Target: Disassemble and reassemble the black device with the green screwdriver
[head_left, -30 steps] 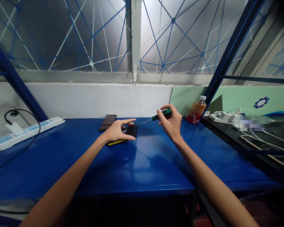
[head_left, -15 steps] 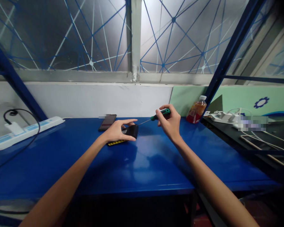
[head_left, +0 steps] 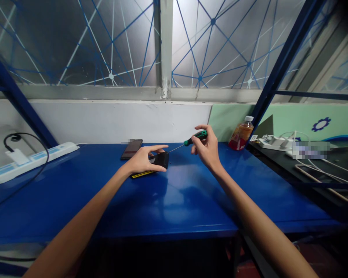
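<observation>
My left hand [head_left: 142,159] is wrapped round a black box-shaped device [head_left: 161,160], thumb along its near side and fingers over the far side. Much of the device is hidden by the hand. Beneath it shows a strip with yellow and black markings [head_left: 143,175]; whether it belongs to the device I cannot tell. My right hand [head_left: 208,148] grips the green and black handle of a screwdriver [head_left: 195,138]. The screwdriver slants down to the left, and its tip meets the right end of the device. Small dark specks lie on the table beside that end.
A dark smartphone [head_left: 132,149] lies behind my left hand on the blue table [head_left: 191,200]. A white power strip [head_left: 31,162] with a black cable is at the left. At the back right stands a drink bottle [head_left: 241,133], beside a black surface [head_left: 316,170] with chargers and cables.
My right hand has shifted slightly left and up with the screwdriver, its fingers rolled a little round the handle. The left hand and the device stay almost in place.
</observation>
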`<state>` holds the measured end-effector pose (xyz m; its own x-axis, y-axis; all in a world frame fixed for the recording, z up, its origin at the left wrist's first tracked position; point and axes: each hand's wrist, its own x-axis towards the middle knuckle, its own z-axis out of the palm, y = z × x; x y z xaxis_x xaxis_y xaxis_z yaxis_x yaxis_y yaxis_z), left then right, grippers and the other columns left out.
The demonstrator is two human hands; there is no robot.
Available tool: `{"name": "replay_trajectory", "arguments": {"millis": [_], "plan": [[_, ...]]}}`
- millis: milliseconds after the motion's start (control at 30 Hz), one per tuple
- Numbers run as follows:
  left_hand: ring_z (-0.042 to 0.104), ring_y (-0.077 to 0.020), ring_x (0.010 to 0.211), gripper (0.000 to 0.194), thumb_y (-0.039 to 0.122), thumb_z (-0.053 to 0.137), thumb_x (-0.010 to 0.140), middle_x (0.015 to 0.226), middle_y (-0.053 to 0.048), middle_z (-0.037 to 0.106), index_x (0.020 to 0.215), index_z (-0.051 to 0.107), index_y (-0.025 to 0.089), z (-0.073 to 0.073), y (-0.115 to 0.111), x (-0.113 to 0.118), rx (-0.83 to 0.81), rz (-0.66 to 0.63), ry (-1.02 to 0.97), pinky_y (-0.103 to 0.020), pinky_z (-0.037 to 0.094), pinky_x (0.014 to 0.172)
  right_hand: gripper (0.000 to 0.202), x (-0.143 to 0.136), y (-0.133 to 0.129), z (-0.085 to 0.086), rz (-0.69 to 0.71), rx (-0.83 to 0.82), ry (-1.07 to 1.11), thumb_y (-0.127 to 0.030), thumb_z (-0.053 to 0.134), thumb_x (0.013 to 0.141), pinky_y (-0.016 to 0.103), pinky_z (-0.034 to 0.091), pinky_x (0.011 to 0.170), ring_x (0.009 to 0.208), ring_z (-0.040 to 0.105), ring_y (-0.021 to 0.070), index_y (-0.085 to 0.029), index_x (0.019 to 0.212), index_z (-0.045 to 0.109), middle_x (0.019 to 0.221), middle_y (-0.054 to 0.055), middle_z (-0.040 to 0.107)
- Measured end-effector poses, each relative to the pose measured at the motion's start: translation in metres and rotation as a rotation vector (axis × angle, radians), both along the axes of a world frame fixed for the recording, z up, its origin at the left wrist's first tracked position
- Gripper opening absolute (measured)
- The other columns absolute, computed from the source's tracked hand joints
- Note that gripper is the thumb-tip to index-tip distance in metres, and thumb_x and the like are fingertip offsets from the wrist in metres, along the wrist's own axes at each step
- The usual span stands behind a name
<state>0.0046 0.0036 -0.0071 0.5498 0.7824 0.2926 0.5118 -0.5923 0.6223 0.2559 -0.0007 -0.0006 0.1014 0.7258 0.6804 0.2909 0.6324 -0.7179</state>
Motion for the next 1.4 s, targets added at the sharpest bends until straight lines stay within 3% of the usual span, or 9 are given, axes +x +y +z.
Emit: {"name": "replay_trajectory", "arguments": {"millis": [233, 433, 533, 667, 1000, 1100, 1233, 1400], "plan": [[0.058, -0.0279, 0.116, 0.079, 0.041, 0.082, 0.064, 0.121, -0.009, 0.066, 0.136, 0.053, 0.025, 0.0002, -0.0010, 0.0005, 0.005, 0.002, -0.013, -0.046, 0.043, 0.099, 0.031, -0.0037, -0.0021, 0.0009, -0.079, 0.039, 0.022, -0.041, 0.063, 0.084, 0.019, 0.040, 0.037, 0.038, 0.054, 0.0087, -0.022, 0.106, 0.050, 0.066, -0.005, 0.057], [0.059, -0.0267, 0.114, 0.079, 0.041, 0.082, 0.064, 0.121, -0.008, 0.066, 0.136, 0.053, 0.026, 0.0004, -0.0018, 0.0008, 0.007, -0.012, -0.005, -0.043, 0.044, 0.099, 0.031, 0.0005, 0.0004, 0.0024, -0.171, 0.049, -0.037, -0.049, 0.066, 0.081, 0.020, 0.038, 0.039, 0.036, 0.050, 0.0083, -0.021, 0.083, 0.053, 0.053, -0.007, 0.051], [0.059, -0.0267, 0.114, 0.079, 0.042, 0.083, 0.064, 0.120, -0.008, 0.066, 0.135, 0.053, 0.026, 0.0008, -0.0018, 0.0002, 0.010, 0.000, -0.010, -0.043, 0.044, 0.098, 0.029, 0.0037, 0.0034, 0.0016, -0.110, 0.006, -0.026, -0.048, 0.062, 0.085, 0.021, 0.039, 0.041, 0.039, 0.053, 0.0100, -0.021, 0.089, 0.054, 0.054, -0.007, 0.053], [0.059, -0.0274, 0.114, 0.079, 0.043, 0.082, 0.064, 0.119, -0.008, 0.066, 0.135, 0.053, 0.026, 0.0015, -0.0018, -0.0002, 0.016, 0.007, -0.009, -0.044, 0.045, 0.097, 0.021, 0.0052, 0.0065, -0.0007, -0.009, -0.012, 0.027, -0.035, 0.056, 0.087, 0.022, 0.043, 0.046, 0.046, 0.058, 0.0122, -0.021, 0.102, 0.054, 0.058, -0.006, 0.057], [0.058, -0.0266, 0.115, 0.077, 0.042, 0.083, 0.064, 0.120, -0.008, 0.066, 0.134, 0.054, 0.027, 0.0021, -0.0028, -0.0001, 0.010, 0.004, -0.014, -0.042, 0.044, 0.097, 0.026, 0.0011, -0.0012, 0.0032, -0.084, 0.011, 0.008, -0.044, 0.060, 0.087, 0.022, 0.040, 0.041, 0.035, 0.052, 0.0108, -0.021, 0.097, 0.054, 0.049, -0.008, 0.052], [0.058, -0.0265, 0.115, 0.077, 0.042, 0.083, 0.064, 0.120, -0.008, 0.066, 0.134, 0.055, 0.026, 0.0027, -0.0031, 0.0002, 0.012, 0.005, -0.019, -0.042, 0.044, 0.097, 0.025, 0.0029, 0.0018, 0.0000, -0.013, -0.005, 0.014, -0.034, 0.056, 0.088, 0.023, 0.044, 0.046, 0.038, 0.055, 0.0122, -0.021, 0.108, 0.050, 0.048, -0.009, 0.053], [0.058, -0.0271, 0.115, 0.075, 0.042, 0.082, 0.064, 0.122, -0.007, 0.066, 0.133, 0.056, 0.026, 0.0039, -0.0040, 0.0008, 0.013, 0.008, -0.012, -0.042, 0.045, 0.096, 0.025, 0.0026, 0.0032, -0.0028, 0.023, 0.005, 0.043, -0.024, 0.053, 0.085, 0.023, 0.044, 0.046, 0.039, 0.055, 0.0118, -0.022, 0.109, 0.048, 0.050, -0.010, 0.053], [0.058, -0.0278, 0.116, 0.076, 0.042, 0.082, 0.064, 0.122, -0.008, 0.066, 0.133, 0.055, 0.026, 0.0042, -0.0045, 0.0010, 0.013, 0.007, -0.010, -0.043, 0.045, 0.097, 0.024, -0.0004, -0.0009, 0.0010, -0.033, 0.016, 0.045, -0.038, 0.060, 0.086, 0.021, 0.040, 0.039, 0.036, 0.054, 0.0101, -0.022, 0.101, 0.051, 0.056, -0.008, 0.055]]}}
